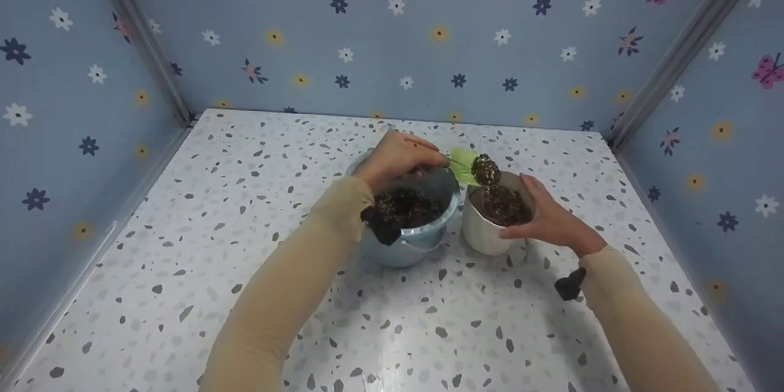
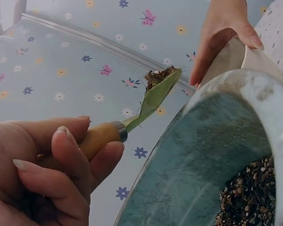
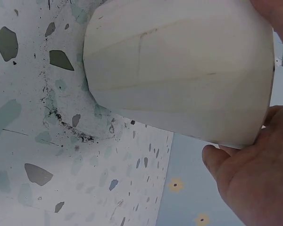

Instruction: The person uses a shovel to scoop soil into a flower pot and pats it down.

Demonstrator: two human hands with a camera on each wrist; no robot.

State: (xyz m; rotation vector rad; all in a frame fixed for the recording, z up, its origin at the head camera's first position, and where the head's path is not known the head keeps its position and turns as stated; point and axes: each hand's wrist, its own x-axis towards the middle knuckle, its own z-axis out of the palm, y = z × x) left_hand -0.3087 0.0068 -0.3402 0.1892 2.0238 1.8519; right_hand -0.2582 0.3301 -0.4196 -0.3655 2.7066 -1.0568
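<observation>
My left hand point(image 1: 401, 159) grips the wooden handle point(image 2: 101, 140) of a small green trowel point(image 1: 463, 166). A heap of dark potting soil point(image 1: 487, 170) sits on the trowel's blade, at the rim of a white faceted pot point(image 1: 484, 231). That pot holds brown soil point(image 1: 503, 204). Fingers and thumb of my right hand point(image 1: 548, 217) hold the pot by its right side near the rim; the right wrist view shows the pot's wall point(image 3: 179, 75) up close. Under my left wrist stands a light blue bucket point(image 1: 401, 254) with dark, gritty soil point(image 2: 247, 195) inside.
The speckled white table point(image 1: 245, 159) bears both containers, side by side. Soil crumbs point(image 3: 75, 134) are scattered on it beside the pot. Patterned blue walls point(image 1: 392, 24) close off the back and both sides. The bucket's pale handle point(image 1: 422, 248) hangs down in front.
</observation>
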